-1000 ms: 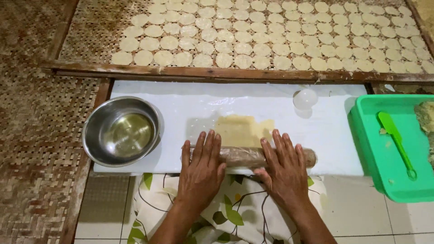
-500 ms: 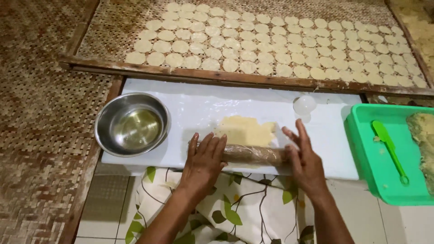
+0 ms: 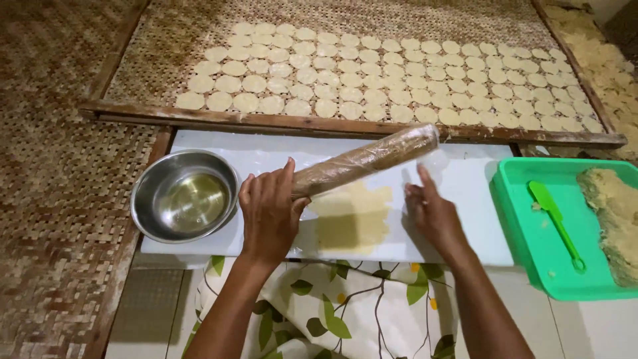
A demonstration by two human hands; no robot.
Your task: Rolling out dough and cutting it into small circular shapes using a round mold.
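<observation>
My left hand grips the near end of a plastic-wrapped rolling pin and holds it lifted at a slant above the white board. Under it lies a thin, flattened sheet of pale dough. My right hand rests flat on the board at the dough's right edge, fingers apart, holding nothing. A small clear round cutter stands on the board just past the pin's far end.
A steel bowl with oil sits at the board's left end. A green tray on the right holds a green spatula and a dough lump. Behind, a woven bamboo rack carries several rows of round dough discs.
The pin lay flat across the dough under both hands. Now my left hand has raised it at an angle and my right hand has let go and moved to the dough's right edge.
</observation>
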